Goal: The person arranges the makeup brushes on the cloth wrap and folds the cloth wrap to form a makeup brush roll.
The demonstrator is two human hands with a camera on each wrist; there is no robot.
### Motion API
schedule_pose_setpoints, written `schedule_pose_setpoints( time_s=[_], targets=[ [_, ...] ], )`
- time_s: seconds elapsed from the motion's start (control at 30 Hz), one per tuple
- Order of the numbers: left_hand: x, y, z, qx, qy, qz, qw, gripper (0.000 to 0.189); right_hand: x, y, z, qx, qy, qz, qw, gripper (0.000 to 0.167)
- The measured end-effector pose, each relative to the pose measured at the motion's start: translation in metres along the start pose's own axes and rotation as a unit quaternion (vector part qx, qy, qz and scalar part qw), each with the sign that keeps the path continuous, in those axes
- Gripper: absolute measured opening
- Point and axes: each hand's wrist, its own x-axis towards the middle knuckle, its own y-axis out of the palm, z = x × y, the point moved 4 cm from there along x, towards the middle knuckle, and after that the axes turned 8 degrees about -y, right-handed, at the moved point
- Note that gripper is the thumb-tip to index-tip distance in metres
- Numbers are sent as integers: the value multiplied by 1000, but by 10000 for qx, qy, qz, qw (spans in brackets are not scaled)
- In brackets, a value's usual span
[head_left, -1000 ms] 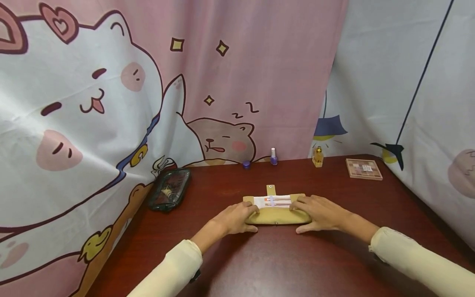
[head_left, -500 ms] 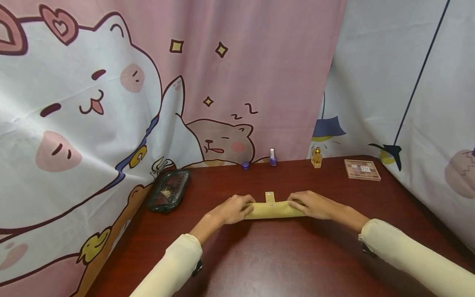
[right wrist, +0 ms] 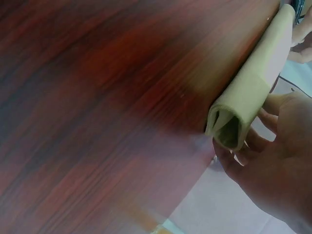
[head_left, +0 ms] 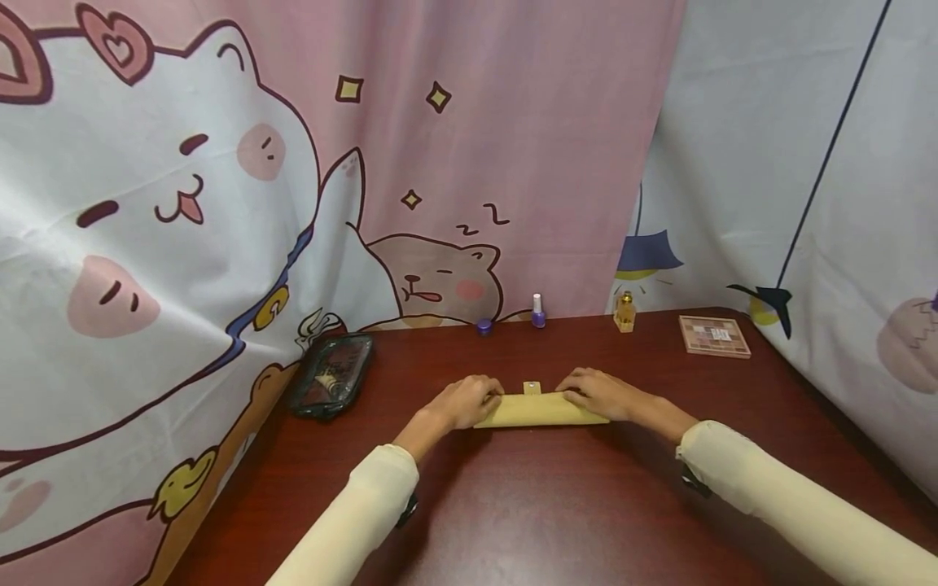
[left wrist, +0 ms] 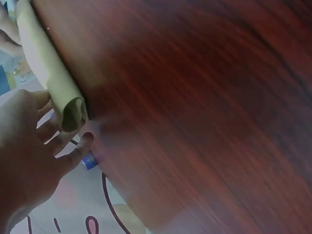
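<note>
A yellow-green fabric roll-up pouch [head_left: 541,411] lies rolled into a tube across the middle of the table. My left hand [head_left: 466,401] grips its left end and my right hand [head_left: 604,394] its right end. At the far side, between the hands, a short strap [head_left: 532,388] with a metal snap sticks out. In the left wrist view, thumb and fingers curl around the pouch [left wrist: 56,80] near its hollow end. The right wrist view shows layered fabric at the other end of the pouch [right wrist: 256,80], with fingers behind it. Its contents are hidden inside the roll.
A black clear-topped case [head_left: 333,378] lies at the left. Along the back edge are a small purple jar [head_left: 484,327], a purple nail polish bottle [head_left: 538,313] and a gold perfume bottle [head_left: 624,312]. A makeup palette [head_left: 714,336] lies back right, before patterned curtains [head_left: 557,163].
The pouch, earlier partly unrolled with slim sticks showing in it, has been rolled away from me into a tube. Both hands moved slightly forward with it, and less of the strap shows.
</note>
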Motion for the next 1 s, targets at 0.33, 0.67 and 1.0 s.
schedule_pose_setpoints(
  time_s=[0.33,0.67,1.0],
  targets=[
    [19,-8,-5,-756,-132,13,9971,24,17,16,11,678,218,-628,9955,29],
    [46,11,-9,-1045,-679,211,9920,26,23,22,9,1033,918,-779,9873,24],
    [61,24,-15,-1236,-833,60,9888,20,22,22,8,1034,1132,-816,9848,19]
  ],
)
